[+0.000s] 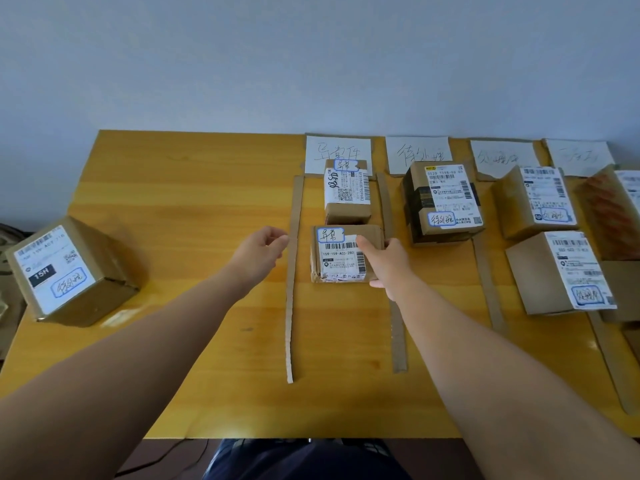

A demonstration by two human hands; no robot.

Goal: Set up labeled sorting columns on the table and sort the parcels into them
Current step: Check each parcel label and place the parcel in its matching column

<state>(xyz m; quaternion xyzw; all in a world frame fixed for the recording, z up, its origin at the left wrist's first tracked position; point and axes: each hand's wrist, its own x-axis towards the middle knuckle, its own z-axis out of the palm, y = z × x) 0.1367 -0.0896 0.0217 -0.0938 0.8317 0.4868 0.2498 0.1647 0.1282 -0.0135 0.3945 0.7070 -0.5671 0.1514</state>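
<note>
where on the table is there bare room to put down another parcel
The widest bare patch is between the lone box at the left edge and the leftmost cardboard strip. The first column is free nearer than the parcel the right hand grips. The right-hand columns are crowded.

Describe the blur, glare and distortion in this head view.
Head view: wide-angle bending bows the table edges and stretches the forearms; the left parcel and far-right parcels look soft, the centre parcel sharper; a faint sheen beside the left parcel; lighting soft, shadows weak.
</note>
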